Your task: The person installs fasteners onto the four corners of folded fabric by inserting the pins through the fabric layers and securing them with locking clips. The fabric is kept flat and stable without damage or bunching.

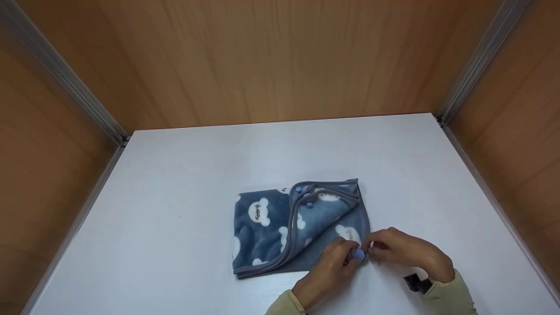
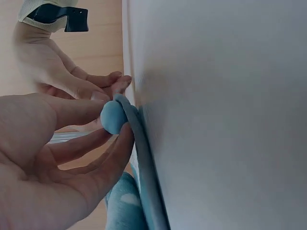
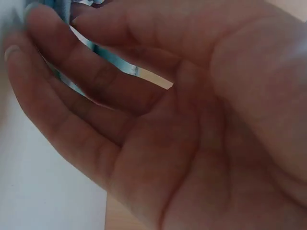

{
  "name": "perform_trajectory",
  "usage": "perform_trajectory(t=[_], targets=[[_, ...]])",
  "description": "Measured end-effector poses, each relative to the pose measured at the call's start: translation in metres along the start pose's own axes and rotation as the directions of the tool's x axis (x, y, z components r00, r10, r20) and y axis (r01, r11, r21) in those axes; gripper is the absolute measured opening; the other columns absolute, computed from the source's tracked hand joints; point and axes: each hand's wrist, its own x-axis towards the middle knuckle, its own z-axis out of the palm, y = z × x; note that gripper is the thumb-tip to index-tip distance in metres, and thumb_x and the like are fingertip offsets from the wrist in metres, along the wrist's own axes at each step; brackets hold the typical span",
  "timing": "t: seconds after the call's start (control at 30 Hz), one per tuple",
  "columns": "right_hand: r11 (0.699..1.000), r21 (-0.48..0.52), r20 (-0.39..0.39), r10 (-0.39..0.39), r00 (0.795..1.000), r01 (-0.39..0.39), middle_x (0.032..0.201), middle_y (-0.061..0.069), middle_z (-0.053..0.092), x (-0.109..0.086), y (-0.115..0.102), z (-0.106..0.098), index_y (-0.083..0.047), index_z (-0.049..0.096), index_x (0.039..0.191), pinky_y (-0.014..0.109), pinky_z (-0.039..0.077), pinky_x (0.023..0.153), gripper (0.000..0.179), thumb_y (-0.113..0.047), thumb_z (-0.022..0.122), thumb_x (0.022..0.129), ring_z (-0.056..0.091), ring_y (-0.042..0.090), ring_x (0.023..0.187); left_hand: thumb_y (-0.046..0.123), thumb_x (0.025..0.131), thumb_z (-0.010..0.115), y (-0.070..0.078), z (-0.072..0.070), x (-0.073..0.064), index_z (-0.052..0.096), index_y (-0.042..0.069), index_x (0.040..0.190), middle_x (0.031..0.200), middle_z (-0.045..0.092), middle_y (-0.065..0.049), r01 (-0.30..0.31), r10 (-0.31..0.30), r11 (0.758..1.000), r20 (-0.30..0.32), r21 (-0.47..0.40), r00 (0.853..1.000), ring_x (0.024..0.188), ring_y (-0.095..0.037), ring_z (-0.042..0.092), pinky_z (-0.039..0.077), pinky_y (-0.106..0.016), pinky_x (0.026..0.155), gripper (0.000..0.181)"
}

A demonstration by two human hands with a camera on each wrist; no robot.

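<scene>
A folded blue fleece blanket (image 1: 264, 236) with white bear-head prints and grey-blue edging lies on the white table. Its right part is partly turned back, showing small round blue buttons (image 1: 309, 204). At the near right corner, my left hand (image 1: 330, 264) pinches a round blue button (image 2: 113, 117) between thumb and fingers, beside the edging (image 2: 144, 153). My right hand (image 1: 402, 249) is just to the right, with thumb and fingertips pinching the blanket's edge at that corner. In the right wrist view the cloth between its fingertips is mostly hidden.
The white table (image 1: 175, 175) is bounded by a wood-grain panel (image 1: 271, 61) at the back and more panels at both sides. Metal posts (image 1: 481, 61) stand in the corners. A black strap piece (image 1: 418, 283) sits at the right cuff.
</scene>
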Motion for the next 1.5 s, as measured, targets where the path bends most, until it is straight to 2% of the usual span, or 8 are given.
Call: perform_trajectory(t=[0.17,0.43,0.57,0.77,1.0,1.17,1.3,1.5], targets=[[1.000,-0.005,-0.089,-0.008,0.996,0.007,0.082,-0.005,0.065,0.002,-0.001,-0.001,-0.005,0.070,0.097,0.023,0.047,0.063,0.007,-0.005,0.063,0.100,0.052,0.000,0.071,0.003,0.094,0.072,-0.002,-0.008,0.000,0.071,0.002,0.106,0.093,0.067,-0.004,0.027,-0.027,1.000,-0.094,0.006,0.995,0.078,-0.004,0.059,0.046,-0.013,0.069,0.012],[0.996,-0.075,-0.252,-0.062,0.966,0.045,0.090,0.001,0.069,0.013,-0.005,-0.003,-0.009,0.070,0.100,0.027,0.052,0.072,0.005,-0.006,0.065,0.101,0.061,0.005,0.082,0.000,0.094,0.071,-0.009,-0.030,0.006,0.072,0.005,0.092,0.082,0.066,0.000,0.052,-0.050,0.999,-0.266,0.002,0.963,0.072,-0.003,0.057,0.047,-0.016,0.064,0.006],[0.989,-0.118,-0.324,-0.126,0.938,0.092,0.090,0.001,0.070,0.024,-0.007,-0.009,-0.010,0.069,0.099,0.028,0.053,0.073,0.005,-0.008,0.065,0.101,0.063,0.007,0.083,-0.001,0.094,0.071,-0.016,-0.042,0.012,0.072,0.004,0.091,0.082,0.067,-0.003,0.057,-0.052,0.998,-0.351,0.002,0.935,0.073,-0.007,0.060,0.049,-0.018,0.065,0.006],[0.970,-0.181,-0.384,-0.223,0.896,0.164,0.089,-0.003,0.069,0.044,-0.004,-0.015,-0.012,0.070,0.099,0.028,0.054,0.073,0.009,-0.003,0.068,0.098,0.064,0.008,0.080,-0.001,0.093,0.072,-0.030,-0.056,0.018,0.072,0.003,0.090,0.080,0.068,-0.005,0.143,-0.109,0.989,-0.479,0.035,0.871,0.070,-0.012,0.064,0.052,-0.024,0.062,0.005],[0.978,-0.176,-0.416,-0.180,0.891,0.115,0.092,0.002,0.070,0.064,0.006,-0.015,-0.003,0.070,0.103,0.032,0.055,0.077,0.005,-0.004,0.068,0.099,0.066,0.013,0.084,0.002,0.092,0.073,-0.044,-0.065,0.022,0.069,0.002,0.093,0.082,0.065,-0.006,0.240,-0.172,0.969,-0.545,0.056,0.821,0.071,-0.016,0.063,0.052,-0.029,0.062,0.004],[0.984,-0.146,-0.455,-0.161,0.876,0.106,0.103,0.006,0.068,0.075,0.015,-0.013,0.000,0.067,0.112,0.034,0.056,0.079,0.014,-0.004,0.068,0.099,0.067,0.018,0.090,0.007,0.091,0.075,-0.050,-0.068,0.022,0.067,-0.002,0.103,0.090,0.062,-0.011,0.356,-0.252,0.930,-0.546,0.092,0.799,0.082,-0.023,0.061,0.052,-0.038,0.068,0.018],[0.980,-0.168,-0.479,-0.177,0.860,0.108,0.111,0.014,0.063,0.082,0.021,-0.013,0.005,0.060,0.128,0.034,0.053,0.072,0.033,-0.002,0.070,0.097,0.063,0.017,0.084,0.012,0.090,0.076,-0.054,-0.067,0.020,0.062,-0.008,0.118,0.103,0.063,-0.022,0.437,-0.318,0.890,-0.510,0.131,0.800,0.093,-0.035,0.062,0.053,-0.048,0.078,0.037],[0.989,-0.149,-0.420,-0.086,0.903,0.025,0.129,0.022,0.056,0.088,0.026,-0.015,0.004,0.041,0.151,0.034,0.052,0.071,0.062,-0.008,0.070,0.098,0.061,0.016,0.081,0.008,0.091,0.074,-0.058,-0.068,0.018,0.051,-0.014,0.132,0.111,0.063,-0.030,0.441,-0.351,0.889,-0.433,0.125,0.830,0.101,-0.044,0.062,0.051,-0.054,0.087,0.052]])
